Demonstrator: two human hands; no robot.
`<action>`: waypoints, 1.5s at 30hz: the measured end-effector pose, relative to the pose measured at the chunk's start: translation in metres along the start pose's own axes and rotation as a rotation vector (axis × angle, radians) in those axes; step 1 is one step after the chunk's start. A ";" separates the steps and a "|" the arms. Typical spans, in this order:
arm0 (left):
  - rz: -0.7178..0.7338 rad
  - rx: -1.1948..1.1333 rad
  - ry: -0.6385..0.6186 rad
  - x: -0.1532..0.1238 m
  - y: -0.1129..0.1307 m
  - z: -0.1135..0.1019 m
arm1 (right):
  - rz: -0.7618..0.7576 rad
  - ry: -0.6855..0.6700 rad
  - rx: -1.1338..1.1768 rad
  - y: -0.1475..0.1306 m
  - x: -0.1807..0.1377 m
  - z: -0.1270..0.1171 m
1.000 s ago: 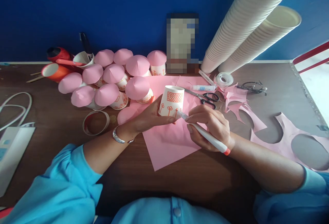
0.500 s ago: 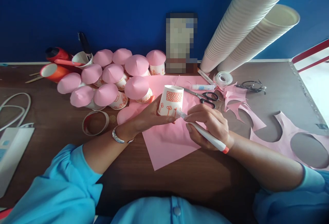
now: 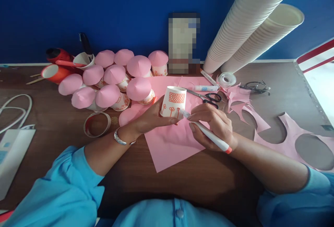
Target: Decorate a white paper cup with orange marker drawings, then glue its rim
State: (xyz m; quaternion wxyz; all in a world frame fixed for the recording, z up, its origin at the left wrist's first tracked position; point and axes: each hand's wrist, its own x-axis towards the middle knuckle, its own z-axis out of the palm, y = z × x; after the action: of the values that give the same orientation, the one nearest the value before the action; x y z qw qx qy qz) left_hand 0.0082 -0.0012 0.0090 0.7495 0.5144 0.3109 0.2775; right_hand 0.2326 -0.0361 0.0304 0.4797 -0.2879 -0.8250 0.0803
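Observation:
A white paper cup is held upside down in my left hand, thumb across its lower front. On the cup is a drawn orange crosshatched rectangle, with a row of small orange flowers below. My right hand grips a white marker with an orange end, its tip touching the cup near the rightmost flowers. Beneath both hands lies a sheet of pink paper. Scissors with black handles and a glue stick rest just behind my right hand.
Several decorated cups with pink cone tops stand at the back left. Two tall stacks of paper cups lean against the blue wall. Pink scraps, clear tape and glasses lie right; a tape ring lies left.
The marker tip has shifted very slightly along the flower at the cup's lower right. My left hand and the cup stay in place.

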 end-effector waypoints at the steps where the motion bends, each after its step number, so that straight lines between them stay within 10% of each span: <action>1: 0.001 0.004 0.002 0.000 0.000 0.000 | 0.004 0.001 0.000 0.000 -0.001 0.000; 45: 0.059 0.028 -0.008 -0.001 0.007 0.004 | 0.041 0.009 -0.019 -0.001 -0.003 0.001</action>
State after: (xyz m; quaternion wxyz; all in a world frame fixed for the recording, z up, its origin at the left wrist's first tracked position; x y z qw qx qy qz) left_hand 0.0095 -0.0022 0.0164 0.7350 0.5351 0.2963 0.2929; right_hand 0.2327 -0.0387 0.0277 0.4786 -0.3099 -0.8175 0.0810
